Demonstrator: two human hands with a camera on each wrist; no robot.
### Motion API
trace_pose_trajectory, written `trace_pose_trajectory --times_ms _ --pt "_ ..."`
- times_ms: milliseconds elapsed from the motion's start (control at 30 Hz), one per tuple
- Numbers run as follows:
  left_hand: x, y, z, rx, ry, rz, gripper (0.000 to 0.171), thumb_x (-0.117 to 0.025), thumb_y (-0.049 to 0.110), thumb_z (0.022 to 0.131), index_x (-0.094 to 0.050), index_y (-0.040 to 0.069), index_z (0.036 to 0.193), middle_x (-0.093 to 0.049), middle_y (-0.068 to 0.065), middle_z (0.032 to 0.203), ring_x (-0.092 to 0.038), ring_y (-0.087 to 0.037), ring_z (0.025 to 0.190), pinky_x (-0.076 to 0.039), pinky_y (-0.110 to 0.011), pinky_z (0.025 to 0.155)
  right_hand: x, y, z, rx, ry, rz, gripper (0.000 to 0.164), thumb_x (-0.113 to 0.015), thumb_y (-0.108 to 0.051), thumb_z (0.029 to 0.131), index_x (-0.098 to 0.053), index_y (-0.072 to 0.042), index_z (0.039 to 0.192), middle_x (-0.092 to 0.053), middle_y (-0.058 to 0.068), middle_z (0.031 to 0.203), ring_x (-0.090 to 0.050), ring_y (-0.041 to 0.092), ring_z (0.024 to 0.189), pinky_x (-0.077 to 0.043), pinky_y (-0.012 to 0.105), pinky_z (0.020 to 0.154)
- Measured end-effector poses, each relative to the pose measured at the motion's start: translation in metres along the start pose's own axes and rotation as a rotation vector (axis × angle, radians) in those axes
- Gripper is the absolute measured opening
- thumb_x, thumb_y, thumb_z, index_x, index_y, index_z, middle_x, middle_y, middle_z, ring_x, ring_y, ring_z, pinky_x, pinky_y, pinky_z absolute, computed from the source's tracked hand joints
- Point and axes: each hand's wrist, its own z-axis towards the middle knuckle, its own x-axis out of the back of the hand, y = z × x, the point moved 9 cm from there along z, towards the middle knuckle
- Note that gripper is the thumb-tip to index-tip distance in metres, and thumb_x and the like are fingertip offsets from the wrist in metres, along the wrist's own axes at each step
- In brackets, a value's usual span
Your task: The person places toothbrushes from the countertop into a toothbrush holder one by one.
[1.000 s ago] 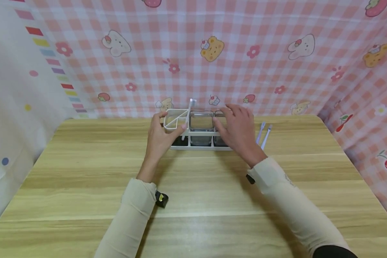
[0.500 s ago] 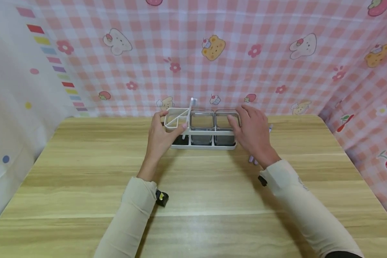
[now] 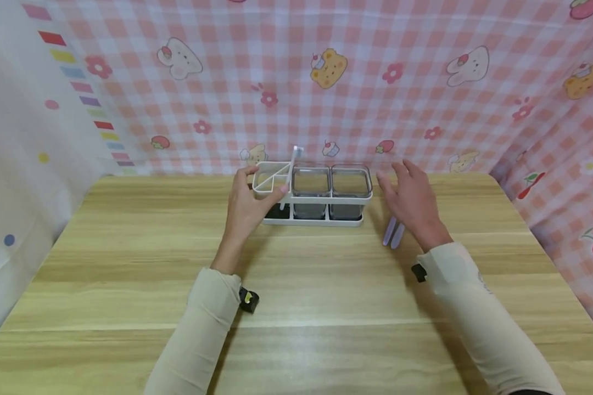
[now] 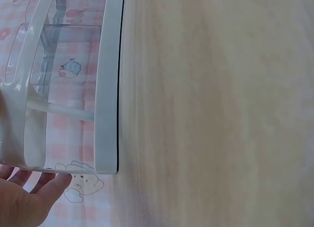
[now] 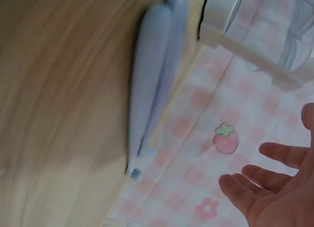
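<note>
Rack (image 3: 321,223) gripped by left hand (image 3: 245,207).

One white rack (image 3: 321,201) is standing on one tabletop (image 3: 301,291), with two clear cups (image 3: 310,185) sitting and one toothbrush (image 3: 292,170) leaning inside it; two purple toothbrushes (image 3: 397,236) are lying right of the rack.

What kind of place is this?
Probably an indoor table set up for a small activity, rather than a real bathroom: there's a wood-grain table, a pink checked cloth hanging behind it, and a toothbrush holder on top.
</note>
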Motion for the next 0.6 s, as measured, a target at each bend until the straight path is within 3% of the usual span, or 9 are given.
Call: trace_pose_trajectory --times_ms 167,600 --pt "0.0 0.0 0.0 -0.003 0.001 -0.004 0.086 -0.079 0.052 0.081 -0.04 0.011 0.146 -0.05 -0.018 0.135 -0.052 -0.027 0.101 -0.046 -0.038 0.075 -0.004 0.018 0.0 -0.056 -0.051 -0.001 0.074 -0.039 -0.054 0.106 -0.041 0.006 0.149 -0.03 0.03 0.157 -0.03 0.052 0.14 -0.028 0.065 0.11" --pt "0.0 0.0 0.001 -0.004 0.006 -0.01 0.085 -0.08 0.051 0.081 -0.041 0.011 0.145 -0.05 -0.017 0.136 -0.053 -0.028 0.107 -0.047 -0.039 0.078 -0.014 0.045 -0.004 -0.132 -0.15 -0.018 0.072 -0.052 -0.044 0.104 -0.04 0.014 0.145 -0.035 0.04 0.145 -0.036 0.055 0.131 -0.034 0.065 0.105"
